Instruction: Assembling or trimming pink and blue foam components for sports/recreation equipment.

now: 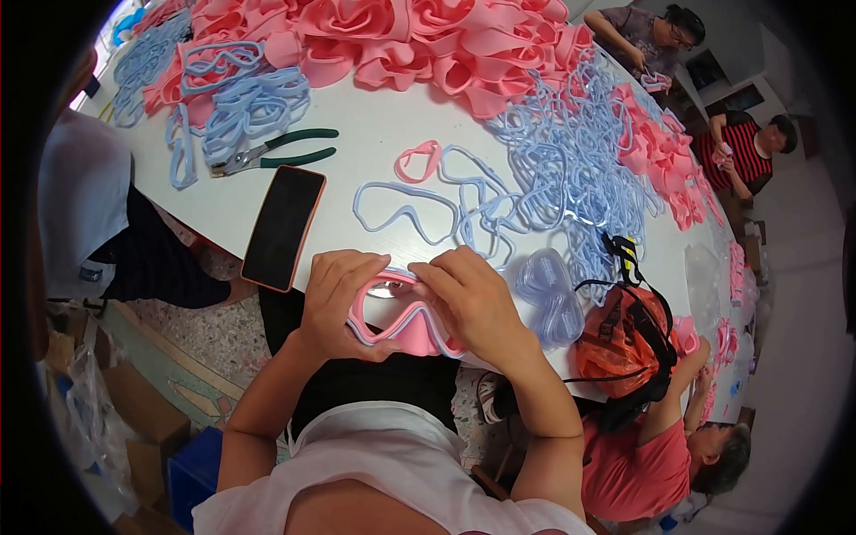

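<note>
Between my two hands is a pink diving mask skirt (417, 339) with a light blue frame around its edge, held just over the table's near edge. My left hand (337, 303) grips its left side, thumb below and fingers on top. My right hand (473, 299) is closed on the upper right side, fingertips pressing at the top rim. Beyond the hands lie loose light blue mask frames (406, 211) and a small pink ring-shaped piece (417, 160). Stacked clear lenses (551, 299) sit right of my right hand.
A phone (283, 227) and green-handled pliers (276, 152) lie to the left. Piles of pink skirts (357, 40) and blue frames (553, 160) cover the far side. At right is an orange bag (624, 343) with black straps. Several people work around the table (357, 116).
</note>
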Tool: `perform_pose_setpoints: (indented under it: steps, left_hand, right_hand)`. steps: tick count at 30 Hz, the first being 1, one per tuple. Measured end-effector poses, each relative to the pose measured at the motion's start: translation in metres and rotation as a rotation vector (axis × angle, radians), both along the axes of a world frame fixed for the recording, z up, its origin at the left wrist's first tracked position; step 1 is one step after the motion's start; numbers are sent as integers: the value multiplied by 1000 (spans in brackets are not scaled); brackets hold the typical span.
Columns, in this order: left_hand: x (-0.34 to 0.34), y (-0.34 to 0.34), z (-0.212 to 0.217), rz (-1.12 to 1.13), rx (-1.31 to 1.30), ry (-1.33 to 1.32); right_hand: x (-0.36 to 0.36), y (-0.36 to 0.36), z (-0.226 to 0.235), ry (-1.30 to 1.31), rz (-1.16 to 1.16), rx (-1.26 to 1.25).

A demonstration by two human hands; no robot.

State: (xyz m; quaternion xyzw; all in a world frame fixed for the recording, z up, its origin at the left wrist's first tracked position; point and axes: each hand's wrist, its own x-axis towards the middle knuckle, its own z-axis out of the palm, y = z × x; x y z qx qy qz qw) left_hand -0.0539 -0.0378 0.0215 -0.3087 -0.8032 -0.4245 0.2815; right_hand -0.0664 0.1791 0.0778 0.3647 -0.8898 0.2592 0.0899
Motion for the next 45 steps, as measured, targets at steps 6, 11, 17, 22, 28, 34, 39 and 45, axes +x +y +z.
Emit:
perform_pose_setpoints:
  steps: [6,11,17,22,28,34,39,45]
  left_hand:
    - [-1,-7,-8,80,37,-23]
    - [-4,-7,-11,89,66,-65]
    - [0,-12,-11,101,74,-75]
    - [5,-18,-13,87,106,-71]
    - [8,-1,-3,121,50,34]
    - [16,10,-3,182,63,117]
    - [19,15,-1,181,122,145]
    - [19,15,-2,176,114,182]
  right_hand:
    - [19,76,32,47,-698,281]
    - [36,112,18,-165,-957,653]
    - [39,117,24,-134,-1011,582]
    - [37,114,42,139,-991,482]
    - [43,27,65,320,-278,228]
    - [44,-16,49,551,-61,360]
    - [44,-18,40,533,-38,336]
    - [41,-16,39,456,-2,277]
